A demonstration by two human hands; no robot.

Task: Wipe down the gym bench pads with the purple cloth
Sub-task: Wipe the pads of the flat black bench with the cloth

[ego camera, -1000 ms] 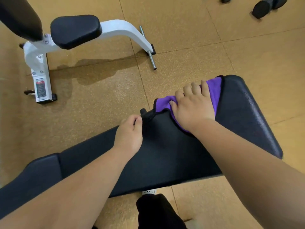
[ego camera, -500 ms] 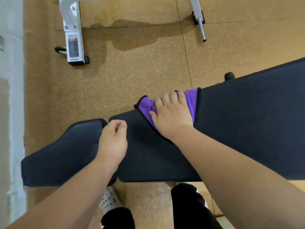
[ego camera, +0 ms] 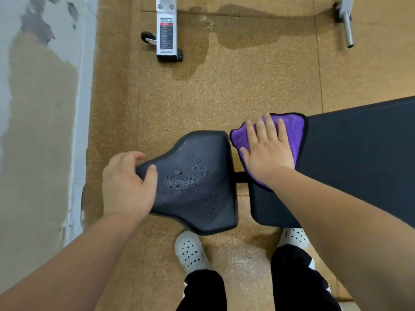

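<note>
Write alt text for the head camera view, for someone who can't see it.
Seen from above, a person's right hand presses a purple cloth flat on the end of a long black bench pad. Their left hand grips the narrow end of the seat pad, which is beaded with water droplets.

A gym floor is seen here.
Padded black bench pads [ego camera: 197, 182], speckled rubber flooring [ego camera: 224, 90] and a white steel equipment frame [ego camera: 166, 30] with a warning label are shown.
</note>
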